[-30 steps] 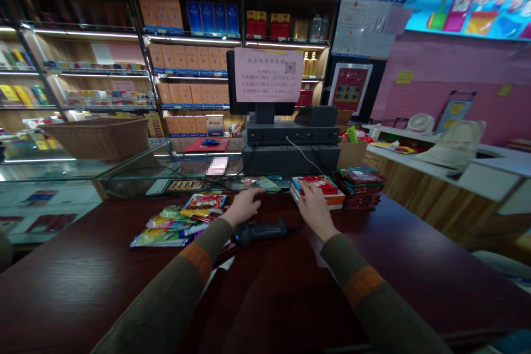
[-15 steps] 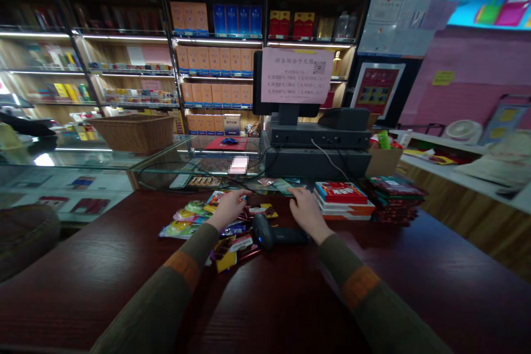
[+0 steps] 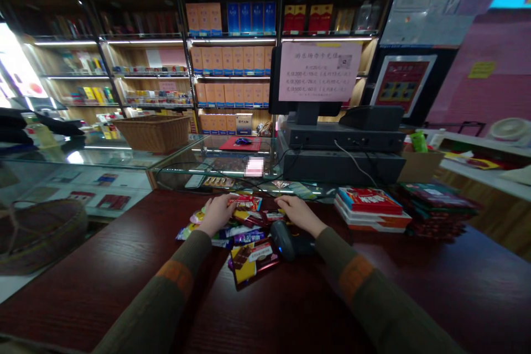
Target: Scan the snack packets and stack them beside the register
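My left hand (image 3: 216, 214) reaches over the left part of a heap of sweets, with thumb and fingers around the left end of a red candy packet (image 3: 249, 202). Colourful wrapped packets (image 3: 194, 229) lie partly hidden under this hand. My right hand (image 3: 301, 213) is stretched leftward over the heap's right side, its fingers extended near a dark red and yellow chocolate bar (image 3: 274, 215). Just below it lies a black barcode scanner (image 3: 286, 243) with a blue light. Another chocolate bar (image 3: 255, 260) with a white label rests nearest me, beside a purple packet (image 3: 249, 237).
To the right stand stacked red and white boxes (image 3: 369, 207) and a pile of dark packets (image 3: 440, 210). A cash register (image 3: 340, 155) with a pink sign (image 3: 317, 72) is behind the table. Wicker baskets (image 3: 153, 133) are at the left, and a glass counter (image 3: 215, 157) runs behind.
The view has swung left, so the surroundings shift rightward. My left hand has drawn back leftward over the heap, uncovering more of the red packet. My right hand has moved left, away from the boxes.
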The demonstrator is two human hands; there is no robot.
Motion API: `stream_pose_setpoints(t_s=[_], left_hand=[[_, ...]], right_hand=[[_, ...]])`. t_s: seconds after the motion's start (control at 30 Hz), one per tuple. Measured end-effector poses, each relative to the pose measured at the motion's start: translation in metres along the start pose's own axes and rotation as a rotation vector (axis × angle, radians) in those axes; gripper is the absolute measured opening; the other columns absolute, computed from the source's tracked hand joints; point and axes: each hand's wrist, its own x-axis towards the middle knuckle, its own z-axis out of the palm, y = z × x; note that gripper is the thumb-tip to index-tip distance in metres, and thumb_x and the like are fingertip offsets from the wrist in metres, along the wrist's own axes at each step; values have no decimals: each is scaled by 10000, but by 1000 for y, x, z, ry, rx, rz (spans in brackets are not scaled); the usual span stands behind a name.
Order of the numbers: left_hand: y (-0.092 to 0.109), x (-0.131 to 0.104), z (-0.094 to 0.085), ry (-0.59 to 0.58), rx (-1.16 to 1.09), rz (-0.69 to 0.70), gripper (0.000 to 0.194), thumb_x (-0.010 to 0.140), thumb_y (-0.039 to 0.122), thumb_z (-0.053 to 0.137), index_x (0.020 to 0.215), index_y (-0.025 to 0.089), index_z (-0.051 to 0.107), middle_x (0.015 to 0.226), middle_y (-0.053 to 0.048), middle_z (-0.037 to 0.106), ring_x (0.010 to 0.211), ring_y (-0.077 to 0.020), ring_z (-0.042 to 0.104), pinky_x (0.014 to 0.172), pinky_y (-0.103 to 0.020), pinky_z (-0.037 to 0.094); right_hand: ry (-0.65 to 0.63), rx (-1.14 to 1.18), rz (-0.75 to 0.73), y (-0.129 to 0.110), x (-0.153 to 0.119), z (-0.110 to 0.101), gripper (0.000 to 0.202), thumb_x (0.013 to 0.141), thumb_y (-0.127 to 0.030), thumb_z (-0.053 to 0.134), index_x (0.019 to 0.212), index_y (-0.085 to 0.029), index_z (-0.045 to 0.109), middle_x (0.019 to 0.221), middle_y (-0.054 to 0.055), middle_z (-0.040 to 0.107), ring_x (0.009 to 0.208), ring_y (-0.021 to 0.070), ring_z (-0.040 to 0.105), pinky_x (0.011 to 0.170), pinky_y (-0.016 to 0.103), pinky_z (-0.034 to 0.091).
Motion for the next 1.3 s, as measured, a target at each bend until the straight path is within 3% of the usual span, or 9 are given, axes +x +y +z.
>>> stream_pose_setpoints(t_s=[0.23,0.43,0.77,1.1,1.3], left_hand=[[-11,9,3,-10,33,-82,386,994,440,402,1185,274,695,1291,-84,700,1233,-289,594,1126,-561,293],[-6,6,-6,-87,205,-56,410,1017,346,326,1278,328,642,1338,-84,663,1181,-335,603,1088,-667,282],[-11,11,0,-122,312,-23,479,1008,247,306,1427,371,503,1313,-122,641,1065,-338,669,1037,-728,308],[-18,14,2,-48,118,-85,436,1018,272,296,1363,340,554,1433,-88,589,1160,-343,641,1087,-742,243],[-12,11,-1,133,-232,-227,340,998,387,396,1209,223,605,1159,-87,748,1139,-291,668,1162,-619,238]], right_hand=[[-99,38,-74,4,22,17,355,977,-385,454,993,-219,768,1023,61,776,974,236,686,907,331,485],[-182,15,-51,4,34,26,385,983,-464,435,912,-246,745,933,23,763,885,215,676,840,304,481],[-234,24,-47,-1,43,37,443,978,-572,429,1176,-302,720,1251,29,721,1168,270,648,1017,391,461],[-232,279,-60,-5,42,42,492,971,-564,464,1261,-238,691,1325,74,681,1252,270,600,1112,433,413],[-279,484,17,-3,39,47,455,993,-501,437,1251,-215,680,1276,72,702,1190,246,640,1055,428,471]])
